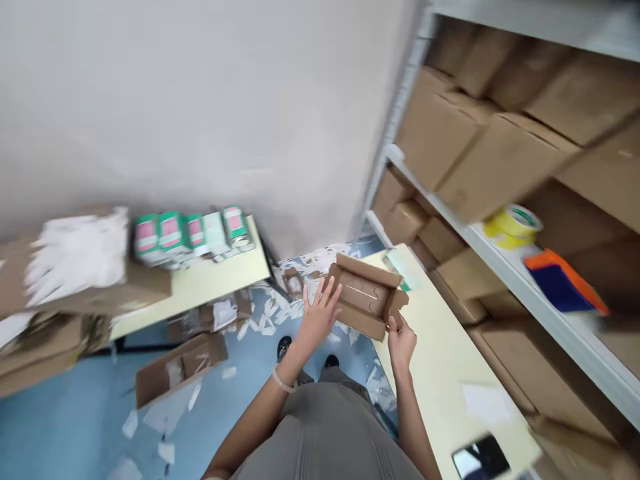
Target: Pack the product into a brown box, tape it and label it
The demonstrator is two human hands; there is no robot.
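A small brown cardboard box point(360, 288) is held up in front of me, its inside facing me and its flaps folded out. My right hand point(402, 341) pinches the box's lower right corner by a flap. My left hand point(320, 312) has its fingers spread at the box's left end; whether they press on the cardboard I cannot tell. The box looks bare inside, with cut lines in its bottom. Under and beside it lies the pale yellow table point(440, 340), where a white and green packet point(404, 267) sits partly behind the box.
Shelving point(550, 313) with large cartons point(505, 160) stands on the right, holding yellow tape point(513, 225). A phone point(481, 459) lies on the near table. Another table point(225, 270) at left carries green and pink packs point(170, 230). Paper scraps and an open carton point(180, 370) are on the floor.
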